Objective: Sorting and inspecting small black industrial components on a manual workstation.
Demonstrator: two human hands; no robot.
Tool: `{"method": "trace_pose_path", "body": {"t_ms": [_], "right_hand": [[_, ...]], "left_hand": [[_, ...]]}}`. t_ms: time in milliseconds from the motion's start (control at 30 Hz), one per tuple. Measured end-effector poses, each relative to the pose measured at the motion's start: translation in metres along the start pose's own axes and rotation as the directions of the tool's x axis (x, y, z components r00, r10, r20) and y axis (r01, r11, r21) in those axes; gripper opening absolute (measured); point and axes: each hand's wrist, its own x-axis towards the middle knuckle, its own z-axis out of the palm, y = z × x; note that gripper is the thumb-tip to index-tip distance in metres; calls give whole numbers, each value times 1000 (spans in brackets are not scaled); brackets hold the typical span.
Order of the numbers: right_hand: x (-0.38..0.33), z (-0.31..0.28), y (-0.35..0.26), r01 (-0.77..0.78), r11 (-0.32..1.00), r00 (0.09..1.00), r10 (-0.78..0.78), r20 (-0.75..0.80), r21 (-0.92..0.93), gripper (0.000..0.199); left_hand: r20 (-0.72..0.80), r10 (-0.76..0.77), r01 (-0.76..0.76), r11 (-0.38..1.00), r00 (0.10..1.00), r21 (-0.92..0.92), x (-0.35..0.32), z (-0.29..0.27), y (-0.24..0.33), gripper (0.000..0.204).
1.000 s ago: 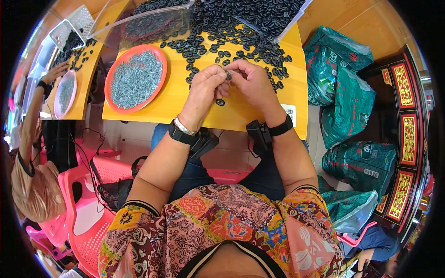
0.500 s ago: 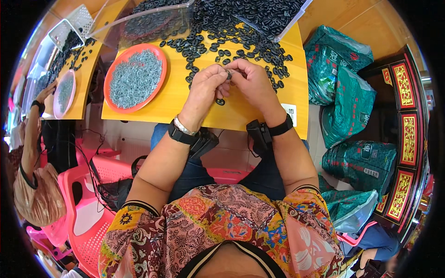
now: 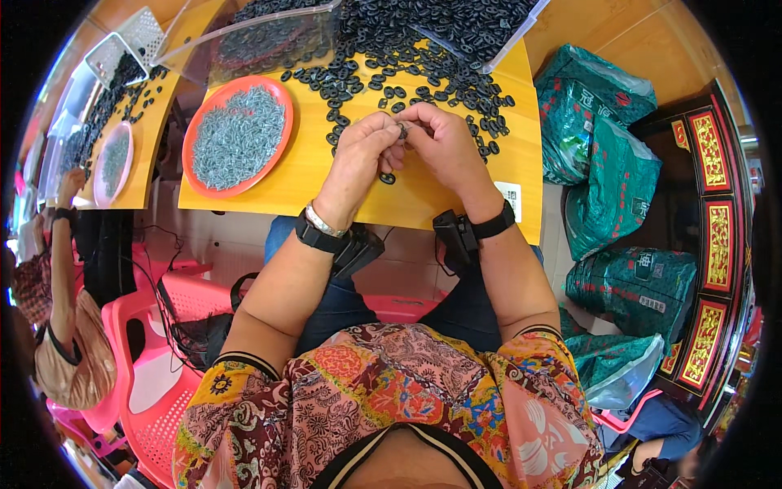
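Both hands pinch one small black ring above the yellow worktop.
Left hand and right hand meet fingertip to fingertip on the black ring; the orange plate of grey screws lies at nine o'clock.

- Yellow tabletop, wooden, carries the work.
- Heap of small black rings spread over its far half.
- Orange plate of grey metal pieces at left.
- One loose ring near the front edge.

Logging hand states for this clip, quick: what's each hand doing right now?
Left hand: fingers pinched shut on the small black ring.
Right hand: fingers closed on the same small black ring.
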Motion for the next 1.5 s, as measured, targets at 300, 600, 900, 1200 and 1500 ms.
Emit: {"method": "trace_pose_path", "body": {"t_ms": [300, 600, 900, 1200, 1500], "right_hand": [[-1, 1, -2, 18, 1000, 1000, -18, -6, -15, 15], [0, -4, -9, 20, 988, 994, -4, -107, 155, 15], [-3, -5, -21, -35, 899, 991, 88, -102, 436, 19], [-8, -7, -26, 4, 941, 1000, 4, -23, 339, 18], [-8, -7, -22, 117, 975, 993, -115, -20, 188, 16]], "left_hand": [[-17, -15, 15, 1000, 1000, -1, -2, 1, 2, 16], [-69, 35, -41, 996, 997, -84, 4, -5, -4, 14], [-78, 46, -52, 996, 996, -72, 2, -2, -4, 15], [-102, 102, -113, 988, 990, -108, 2, -3, -5, 17], [41, 67, -60, 985, 997, -162, 3, -8, -2, 15]]}}
